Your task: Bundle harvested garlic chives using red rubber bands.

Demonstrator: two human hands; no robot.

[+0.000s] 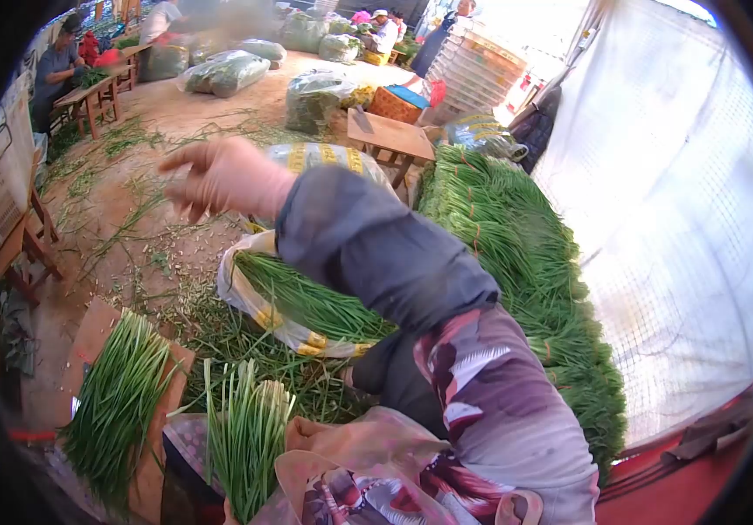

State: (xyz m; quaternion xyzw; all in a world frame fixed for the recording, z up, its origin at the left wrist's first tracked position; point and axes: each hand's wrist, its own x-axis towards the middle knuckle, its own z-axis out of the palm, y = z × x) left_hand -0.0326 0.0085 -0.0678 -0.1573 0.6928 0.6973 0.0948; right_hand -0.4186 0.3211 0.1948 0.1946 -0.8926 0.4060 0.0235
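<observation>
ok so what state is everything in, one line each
raised right hand: fingers apart, nothing visibly held
left hand: mostly hidden
green-stalked bunch at the lap: pale ends up
yellow-printed clear plastic bag: open, green stalks inside
long green bundles at right: piled, tied
green bunch on brown board: lying, no visible tie
brown ground: littered with cuttings

Bright white light pours in from the far right and makes the pale sheet (656,219) glow, while the near left is darker, a far patch looks smeary, and everything bends inside a round black edge.
</observation>
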